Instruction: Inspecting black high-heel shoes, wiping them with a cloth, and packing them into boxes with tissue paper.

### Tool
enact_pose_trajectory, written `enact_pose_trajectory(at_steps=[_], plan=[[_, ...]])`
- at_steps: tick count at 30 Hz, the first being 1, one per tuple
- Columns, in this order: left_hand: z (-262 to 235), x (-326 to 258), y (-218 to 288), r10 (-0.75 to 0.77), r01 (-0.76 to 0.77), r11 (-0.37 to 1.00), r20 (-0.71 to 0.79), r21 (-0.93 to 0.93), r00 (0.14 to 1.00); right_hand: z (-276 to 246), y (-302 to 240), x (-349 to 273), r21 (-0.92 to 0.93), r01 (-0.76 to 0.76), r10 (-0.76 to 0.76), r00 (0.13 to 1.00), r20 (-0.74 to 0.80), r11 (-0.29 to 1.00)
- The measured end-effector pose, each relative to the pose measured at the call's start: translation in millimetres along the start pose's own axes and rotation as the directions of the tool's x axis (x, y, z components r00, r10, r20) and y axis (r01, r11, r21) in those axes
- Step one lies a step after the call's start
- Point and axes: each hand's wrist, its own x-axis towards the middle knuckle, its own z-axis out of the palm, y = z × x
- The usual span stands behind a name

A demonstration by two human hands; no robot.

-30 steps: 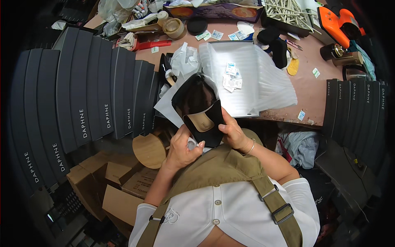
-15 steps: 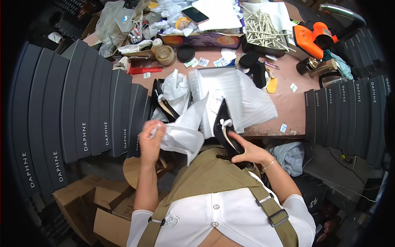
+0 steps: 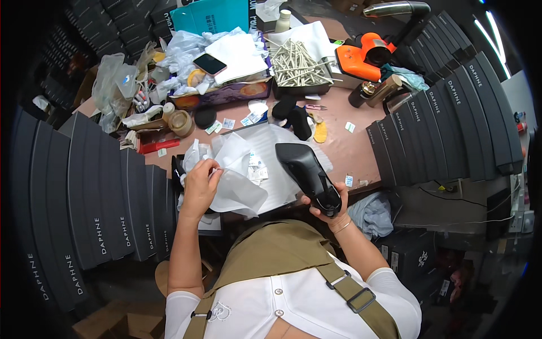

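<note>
My right hand [image 3: 332, 210] is wrapped round the heel end of a black shoe [image 3: 299, 164], held tilted with its toe pointing away and to the left. My left hand [image 3: 199, 189] pinches a corner of white tissue paper [image 3: 240, 192], which hangs in a crumpled sheet to its right. Beneath both lies a white foam sheet [image 3: 282, 138] spread over an open box, with small paper packets [image 3: 257, 168] on it. At the left, mostly covered by my hand and paper, a second black shoe [image 3: 177, 168] shows only in part.
Dark grey shoe boxes stand in rows at left [image 3: 84, 192] and right [image 3: 446, 130]. At the back are a phone [image 3: 209, 64], a tray of white sticks [image 3: 299, 65], an orange tool [image 3: 361, 59] and a glass jar [image 3: 180, 122]. A cardboard box [image 3: 118, 322] sits low at left.
The black shoe has been lifted and turned so its outer side shows. My left hand has shifted with the tissue paper, and the whole view has swung to the right.
</note>
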Motion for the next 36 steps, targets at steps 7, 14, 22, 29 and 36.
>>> enact_pose_trajectory(at_steps=[7, 14, 22, 29, 36], plan=[[17.1, 23.0, 10.5, 0.105, -0.105, 0.994, -0.139, 0.011, 0.985, 27.9, 5.7, 11.4, -0.010, -0.248, 0.246, 0.955, 0.165, 0.969], [3.8, 3.6, 39.1, -0.009, -0.084, 0.880, -0.194, -0.467, 0.981, 74.8, 16.5, 52.8, -0.694, -0.418, 0.418, 0.890, -0.183, 0.586], [24.0, -52.9, 20.3, 0.092, -0.161, 0.978, -0.422, -0.133, 0.902, 56.4, 97.1, 85.8, -0.657, -0.169, -0.078, 0.941, -0.330, 0.735], [33.9, -68.7, 28.1, 0.374, -0.459, 0.887, -0.498, -0.053, 0.782, 50.7, 122.8, 108.9, -0.531, -0.033, -0.152, 0.942, -0.300, 0.847], [36.7, -89.6, 14.0, 0.422, -0.473, 0.880, -0.385, -0.045, 0.821, 18.5, 112.1, 121.2, -0.144, 0.048, -0.066, 0.990, -0.127, 0.988]])
